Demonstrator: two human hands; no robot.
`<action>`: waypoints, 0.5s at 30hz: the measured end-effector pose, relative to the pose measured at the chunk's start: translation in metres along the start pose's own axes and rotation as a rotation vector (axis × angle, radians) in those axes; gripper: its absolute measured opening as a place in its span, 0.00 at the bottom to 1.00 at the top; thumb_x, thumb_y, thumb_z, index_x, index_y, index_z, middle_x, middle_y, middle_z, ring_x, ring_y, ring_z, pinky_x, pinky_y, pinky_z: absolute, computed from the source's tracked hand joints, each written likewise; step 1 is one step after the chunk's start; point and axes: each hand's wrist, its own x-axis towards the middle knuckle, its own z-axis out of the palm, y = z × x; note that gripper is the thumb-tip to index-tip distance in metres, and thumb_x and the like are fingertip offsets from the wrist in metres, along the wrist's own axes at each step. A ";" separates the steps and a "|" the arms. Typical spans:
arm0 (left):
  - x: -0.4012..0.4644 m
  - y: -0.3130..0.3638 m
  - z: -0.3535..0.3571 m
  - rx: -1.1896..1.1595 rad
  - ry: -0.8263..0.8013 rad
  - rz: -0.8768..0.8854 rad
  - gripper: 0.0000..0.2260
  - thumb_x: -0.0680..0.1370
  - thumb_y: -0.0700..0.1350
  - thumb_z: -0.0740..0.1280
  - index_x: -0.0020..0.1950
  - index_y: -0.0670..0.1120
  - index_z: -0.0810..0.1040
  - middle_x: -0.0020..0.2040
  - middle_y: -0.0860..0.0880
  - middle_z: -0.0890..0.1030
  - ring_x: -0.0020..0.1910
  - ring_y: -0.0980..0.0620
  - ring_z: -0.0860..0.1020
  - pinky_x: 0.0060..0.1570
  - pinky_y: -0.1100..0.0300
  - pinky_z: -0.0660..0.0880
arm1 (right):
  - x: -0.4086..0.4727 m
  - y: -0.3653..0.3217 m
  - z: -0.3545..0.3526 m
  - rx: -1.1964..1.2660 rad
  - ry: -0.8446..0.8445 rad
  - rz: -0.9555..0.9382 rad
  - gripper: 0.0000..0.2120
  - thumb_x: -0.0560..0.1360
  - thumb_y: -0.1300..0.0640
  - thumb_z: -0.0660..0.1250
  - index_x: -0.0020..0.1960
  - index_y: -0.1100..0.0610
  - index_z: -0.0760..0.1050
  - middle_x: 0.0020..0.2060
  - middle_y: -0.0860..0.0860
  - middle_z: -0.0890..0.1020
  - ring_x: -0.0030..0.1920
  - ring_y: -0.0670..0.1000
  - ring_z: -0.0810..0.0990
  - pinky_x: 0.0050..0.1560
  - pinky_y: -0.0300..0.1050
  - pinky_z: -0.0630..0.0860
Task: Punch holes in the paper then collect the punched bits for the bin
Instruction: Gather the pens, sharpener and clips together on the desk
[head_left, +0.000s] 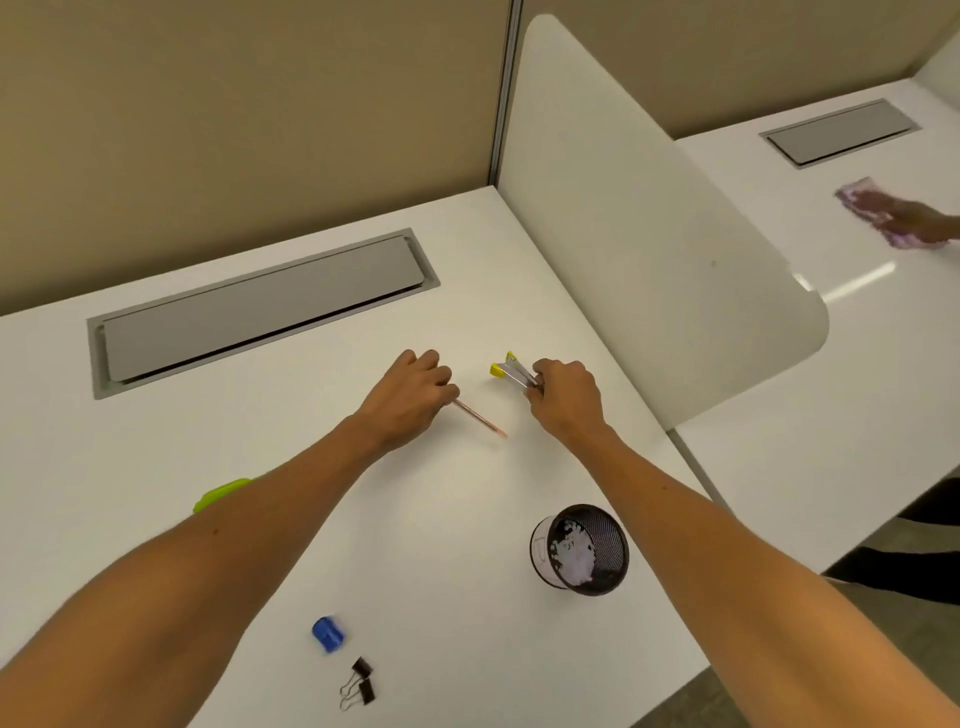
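Observation:
My right hand (563, 397) grips a small metal hole punch with yellow tips (511, 370), held just above the white desk (260, 457). My left hand (413, 395) is closed over one end of a thin pinkish stick-like item (480, 419) that lies on the desk and points toward me. A black mesh cup (582, 551) stands nearer to me on the right, with white paper bits inside. No sheet of paper can be made out against the white desk.
A blue pencil sharpener (328, 634) and two black binder clips (359, 683) lie near the front edge. A green object (221, 493) is partly hidden under my left forearm. A grey cable hatch (260, 312) sits behind. A white divider (649, 234) borders the right; another person's hand (914, 223) wipes beyond it.

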 end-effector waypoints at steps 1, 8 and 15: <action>0.007 0.000 0.004 0.018 -0.026 0.016 0.05 0.73 0.38 0.74 0.41 0.48 0.82 0.34 0.51 0.78 0.40 0.46 0.76 0.36 0.54 0.69 | 0.003 0.003 0.002 -0.004 -0.001 0.008 0.06 0.76 0.57 0.66 0.44 0.60 0.75 0.39 0.59 0.80 0.36 0.60 0.73 0.34 0.45 0.67; 0.045 -0.002 0.019 0.099 -0.120 0.084 0.07 0.72 0.38 0.73 0.40 0.50 0.81 0.33 0.53 0.76 0.40 0.49 0.75 0.37 0.57 0.68 | 0.018 0.016 0.011 -0.037 0.023 0.008 0.04 0.74 0.59 0.64 0.43 0.60 0.74 0.35 0.58 0.78 0.35 0.59 0.71 0.32 0.45 0.63; 0.062 0.002 0.035 0.036 -0.159 0.093 0.08 0.80 0.39 0.64 0.47 0.49 0.81 0.38 0.50 0.78 0.45 0.46 0.75 0.42 0.54 0.68 | 0.020 0.025 0.020 -0.019 0.038 0.015 0.07 0.74 0.58 0.64 0.39 0.58 0.69 0.32 0.56 0.76 0.34 0.59 0.70 0.31 0.44 0.62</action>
